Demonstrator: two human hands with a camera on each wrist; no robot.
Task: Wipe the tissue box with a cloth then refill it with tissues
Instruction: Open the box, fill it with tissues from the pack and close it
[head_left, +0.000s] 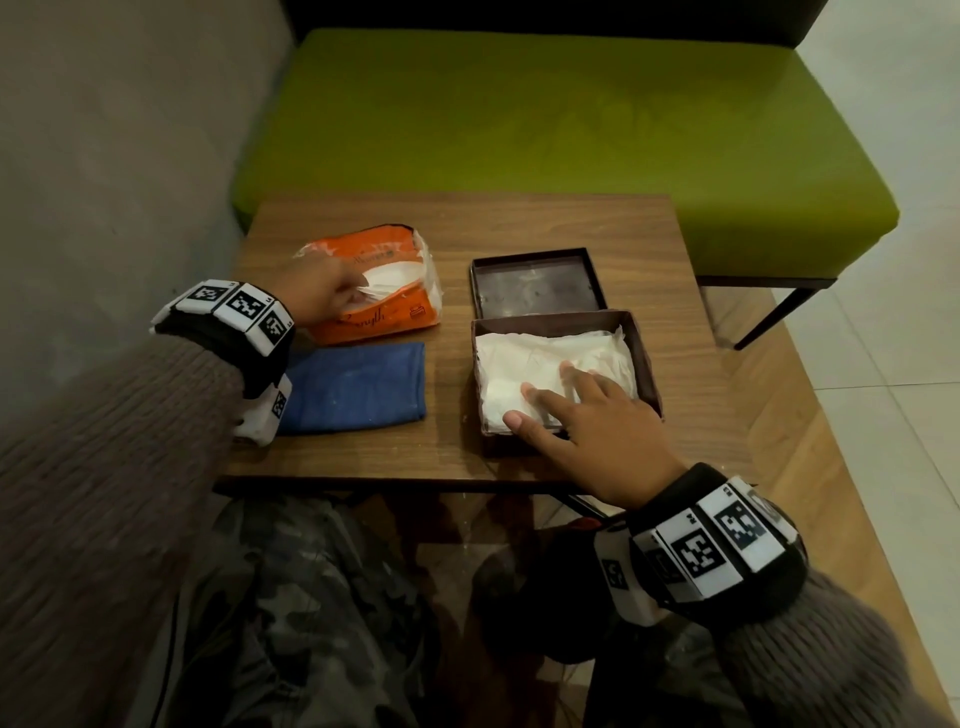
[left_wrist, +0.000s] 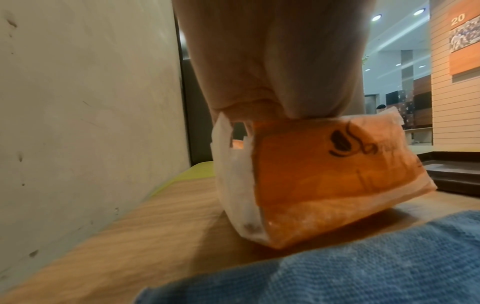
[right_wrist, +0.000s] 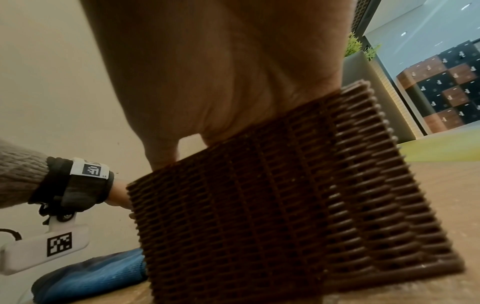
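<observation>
A brown woven tissue box (head_left: 647, 358) (right_wrist: 285, 205) stands open on the small wooden table (head_left: 519, 223), with white tissues (head_left: 540, 358) lying inside. My right hand (head_left: 582, 410) lies flat on those tissues with straight, spread fingers. The box's dark lid (head_left: 537, 283) lies upturned just behind it. At the left sits an orange tissue pack (head_left: 400, 312) (left_wrist: 324, 174), torn open on top. My left hand (head_left: 327, 291) (left_wrist: 272, 72) reaches into it and pinches the white tissues (head_left: 395, 278) there. A folded blue cloth (head_left: 358, 387) (left_wrist: 337, 273) (right_wrist: 91, 275) lies flat in front of the pack.
A green bench seat (head_left: 545, 114) stands behind the table, with a grey wall (head_left: 104, 156) to the left. Tiled floor (head_left: 883, 338) runs along the right. My lap in camouflage trousers (head_left: 311, 597) is below the table's near edge.
</observation>
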